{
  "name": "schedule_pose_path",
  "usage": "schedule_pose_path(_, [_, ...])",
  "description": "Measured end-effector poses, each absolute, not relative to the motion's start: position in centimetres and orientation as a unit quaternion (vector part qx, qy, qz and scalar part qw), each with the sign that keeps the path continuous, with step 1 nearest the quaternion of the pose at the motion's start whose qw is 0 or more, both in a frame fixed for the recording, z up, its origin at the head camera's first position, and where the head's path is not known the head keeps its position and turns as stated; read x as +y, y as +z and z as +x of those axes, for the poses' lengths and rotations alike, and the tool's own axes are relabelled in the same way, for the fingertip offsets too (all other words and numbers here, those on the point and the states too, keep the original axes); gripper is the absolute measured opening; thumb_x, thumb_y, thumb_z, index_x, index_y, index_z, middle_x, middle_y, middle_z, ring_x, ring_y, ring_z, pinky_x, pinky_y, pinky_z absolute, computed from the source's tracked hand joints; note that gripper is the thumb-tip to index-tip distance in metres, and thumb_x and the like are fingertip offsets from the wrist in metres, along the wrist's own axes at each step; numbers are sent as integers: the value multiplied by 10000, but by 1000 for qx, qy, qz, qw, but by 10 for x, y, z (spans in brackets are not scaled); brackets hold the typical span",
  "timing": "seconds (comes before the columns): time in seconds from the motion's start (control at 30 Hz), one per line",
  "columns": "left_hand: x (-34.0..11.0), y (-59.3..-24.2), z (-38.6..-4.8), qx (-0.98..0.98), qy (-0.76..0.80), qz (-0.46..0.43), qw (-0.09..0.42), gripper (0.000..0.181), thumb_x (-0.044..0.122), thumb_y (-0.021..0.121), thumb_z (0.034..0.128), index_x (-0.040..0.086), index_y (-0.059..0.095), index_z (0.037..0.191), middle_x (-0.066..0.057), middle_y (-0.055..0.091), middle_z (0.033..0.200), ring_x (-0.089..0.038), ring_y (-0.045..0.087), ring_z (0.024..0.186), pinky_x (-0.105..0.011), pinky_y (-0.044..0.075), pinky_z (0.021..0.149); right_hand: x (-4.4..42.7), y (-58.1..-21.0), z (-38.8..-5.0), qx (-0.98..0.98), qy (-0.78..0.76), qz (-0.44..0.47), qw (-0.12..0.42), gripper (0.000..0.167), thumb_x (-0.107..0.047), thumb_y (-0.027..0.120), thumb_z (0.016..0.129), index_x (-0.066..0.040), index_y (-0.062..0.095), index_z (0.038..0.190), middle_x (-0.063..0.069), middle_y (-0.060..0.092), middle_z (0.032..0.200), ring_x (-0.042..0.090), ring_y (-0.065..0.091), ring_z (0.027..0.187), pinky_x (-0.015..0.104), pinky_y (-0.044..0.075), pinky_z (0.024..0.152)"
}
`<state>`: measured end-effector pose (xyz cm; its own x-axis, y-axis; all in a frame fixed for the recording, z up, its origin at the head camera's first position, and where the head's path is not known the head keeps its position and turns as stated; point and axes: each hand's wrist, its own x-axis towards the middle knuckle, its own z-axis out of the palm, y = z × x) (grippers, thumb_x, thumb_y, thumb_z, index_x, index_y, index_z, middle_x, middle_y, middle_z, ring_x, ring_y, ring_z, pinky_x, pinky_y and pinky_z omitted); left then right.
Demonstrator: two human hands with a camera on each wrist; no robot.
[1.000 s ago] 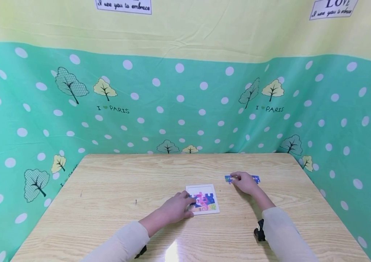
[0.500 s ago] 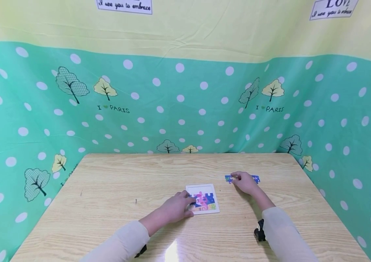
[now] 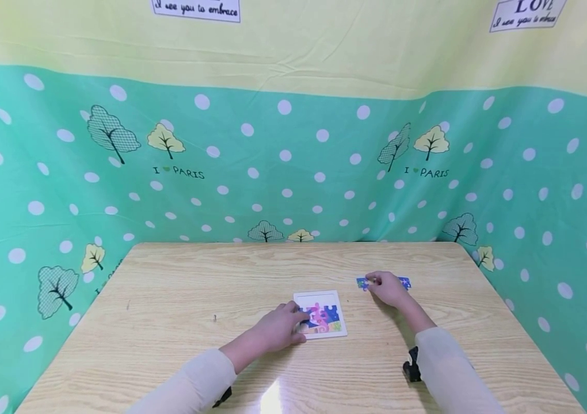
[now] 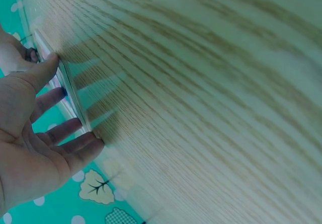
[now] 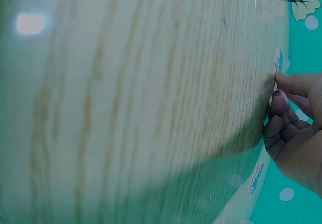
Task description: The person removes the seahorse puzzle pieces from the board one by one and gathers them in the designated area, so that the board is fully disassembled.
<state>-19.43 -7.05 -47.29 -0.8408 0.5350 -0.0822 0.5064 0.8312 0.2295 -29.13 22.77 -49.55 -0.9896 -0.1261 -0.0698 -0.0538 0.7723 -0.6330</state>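
A white-framed jigsaw puzzle (image 3: 331,315) lies flat on the table, with a pink figure on blue in its lower part and a bare white strip at its top. My left hand (image 3: 279,328) rests on the frame's left side, its spread, fairly straight fingers touching the edge. In the left wrist view, the left hand (image 4: 37,118) has its fingertips along the frame's thin side (image 4: 73,95). Farther right, my right hand (image 3: 389,289) pinches a puzzle piece (image 3: 362,283) between thumb and finger. Its other fingers are curled and hide part of the row. Another blue piece (image 3: 406,282) shows beyond it.
The wooden table (image 3: 210,270) has a small dark mark or bit (image 3: 215,318) left of the frame. A black strap mount (image 3: 411,367) sits under the right sleeve. A dotted green cloth (image 3: 252,172) hangs behind and at both sides.
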Motion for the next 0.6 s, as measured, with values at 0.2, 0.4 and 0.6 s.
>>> schedule_pose_path(0.2, [-71,-473,-195,954,98,274,69,503,408,656,840,183,571,1282,-101,545,1239,-247,549,1096,-376,488,920,228,-495,-292,941,-329,-46,58,351,-104,552,901,10,579,1231,45,474,725,167,420,651,275,342,559])
schedule_pose_path(0.4, [-71,-474,-196,955,96,274,66,506,411,653,841,184,569,1285,-98,550,1227,-236,552,1075,-365,495,908,228,-495,-292,943,-323,-45,58,356,-110,556,903,-9,572,1243,56,500,772,174,439,686,276,358,571])
schedule_pose_path(0.6, [-71,-474,-196,954,100,276,70,510,411,655,838,175,571,1282,-100,552,1223,-234,558,1060,-362,506,885,228,-492,-289,941,-329,-51,57,339,-113,561,901,-9,582,1223,64,516,787,177,448,683,279,369,565])
